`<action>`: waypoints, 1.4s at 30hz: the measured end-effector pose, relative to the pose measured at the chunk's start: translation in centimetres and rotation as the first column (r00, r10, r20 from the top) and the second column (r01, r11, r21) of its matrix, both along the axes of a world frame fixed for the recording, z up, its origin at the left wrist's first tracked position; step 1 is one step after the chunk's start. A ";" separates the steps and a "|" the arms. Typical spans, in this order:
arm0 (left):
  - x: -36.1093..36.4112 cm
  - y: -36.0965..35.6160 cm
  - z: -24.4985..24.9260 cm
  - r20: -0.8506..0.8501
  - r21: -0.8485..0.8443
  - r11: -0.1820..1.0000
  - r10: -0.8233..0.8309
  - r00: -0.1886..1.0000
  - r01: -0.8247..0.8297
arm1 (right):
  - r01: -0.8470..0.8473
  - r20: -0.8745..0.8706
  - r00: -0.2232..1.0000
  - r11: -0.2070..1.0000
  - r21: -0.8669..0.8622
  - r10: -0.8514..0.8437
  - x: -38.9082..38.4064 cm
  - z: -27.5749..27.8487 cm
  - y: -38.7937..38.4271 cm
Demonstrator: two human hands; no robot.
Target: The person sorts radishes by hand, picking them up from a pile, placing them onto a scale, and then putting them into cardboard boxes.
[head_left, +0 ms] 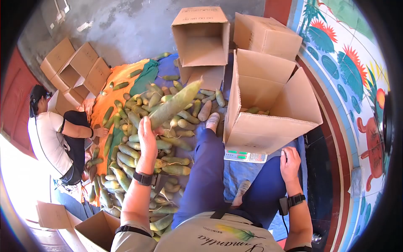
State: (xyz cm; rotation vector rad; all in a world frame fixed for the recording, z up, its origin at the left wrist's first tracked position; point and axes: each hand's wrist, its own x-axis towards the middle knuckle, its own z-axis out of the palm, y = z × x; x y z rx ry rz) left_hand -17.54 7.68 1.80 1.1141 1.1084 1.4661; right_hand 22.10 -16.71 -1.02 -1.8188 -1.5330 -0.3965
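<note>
My left hand [147, 136] is closed around the lower end of a large green radish [176, 103], raised at a slant above the heap with its tip toward the upper right. Below it lies a big pile of green radishes [130, 151] on the floor sheets. My right hand [290, 163] rests by my right knee, its fingers curled and nothing visible in them. Just beyond that hand, an open cardboard box [273, 130] stands on a digital scale [245, 156] with green displays. A few radishes [254, 110] show inside the box.
More cardboard boxes [201, 46] stand at the back, others [77, 69] at the far left. A co-worker [54, 134] sits left, one hand at the pile's edge. An open box [98, 231] is at lower left. A painted tile wall [348, 75] bounds the right side.
</note>
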 end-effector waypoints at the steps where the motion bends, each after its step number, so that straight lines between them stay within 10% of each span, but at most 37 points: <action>1: 1.2 -0.3 1.6 0.066 0.029 0.999 -0.045 0.997 0.043 | 0.008 0.003 1.000 1.000 0.006 -0.008 -0.1 0.9 0.1; 8: 9.8 -2.9 6.3 -0.021 0.068 0.908 -0.413 0.911 0.413 | -0.132 0.214 0.975 0.944 0.303 0.067 -2.8 12.5 1.0; 12: 14.6 -5.2 8.0 0.025 0.077 0.791 -0.610 0.792 0.607 | -0.151 0.349 0.934 0.965 0.212 0.069 -3.8 15.2 1.4; 16: 16.6 -5.4 8.6 -0.065 0.100 0.677 -0.727 0.683 0.730 | -0.147 0.125 0.981 0.989 -0.033 0.150 -2.5 13.3 0.8; 21: 17.6 -4.7 6.5 -0.119 0.152 0.727 -0.659 0.743 0.669 | -0.019 0.179 0.984 0.995 0.101 0.001 -0.9 14.2 0.9; 27: 16.2 -4.9 -0.8 -0.598 0.400 0.801 -0.140 0.789 0.445 | 0.180 0.075 0.980 0.980 0.086 -0.186 3.9 13.4 2.9; 37: 15.8 -6.5 -5.1 -0.795 0.292 0.726 -0.177 0.580 0.622 | 0.280 0.142 0.959 0.884 -0.374 -0.244 6.5 12.4 8.7; 42: 16.0 -6.6 -5.3 -0.833 0.210 0.732 -0.213 0.510 0.649 | 0.160 -0.015 0.986 0.964 -0.211 -0.167 8.0 10.8 10.1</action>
